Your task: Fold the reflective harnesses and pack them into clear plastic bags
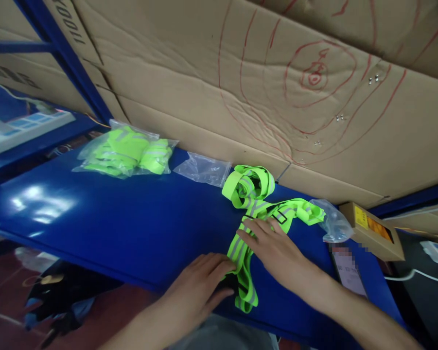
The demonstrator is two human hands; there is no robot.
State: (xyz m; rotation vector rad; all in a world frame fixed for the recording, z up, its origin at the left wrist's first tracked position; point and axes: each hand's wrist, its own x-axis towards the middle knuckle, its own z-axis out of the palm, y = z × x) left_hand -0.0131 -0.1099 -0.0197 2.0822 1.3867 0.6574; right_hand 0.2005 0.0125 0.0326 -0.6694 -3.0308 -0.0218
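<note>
A bright yellow-green reflective strap harness (236, 248) with grey stripes and black parts lies across the blue table. My left hand (206, 277) is at its near end, fingers and thumb bent around the folded strap and a black part. Farther up the same strap rests my right hand (268, 238), its fingers stretched out flat over the band near a black buckle. Beyond the hands, more of the strap is coiled in loops, and another length runs off to the right. The near end hangs in a loop by the table edge.
Clear bags with more yellow-green straps (127, 150) lie at the back left. An empty clear bag (204, 168) is beside them. On the right are another clear bag (335, 223), a small cardboard box (374, 233) and a phone (348, 270). Cardboard (189, 73) walls the back.
</note>
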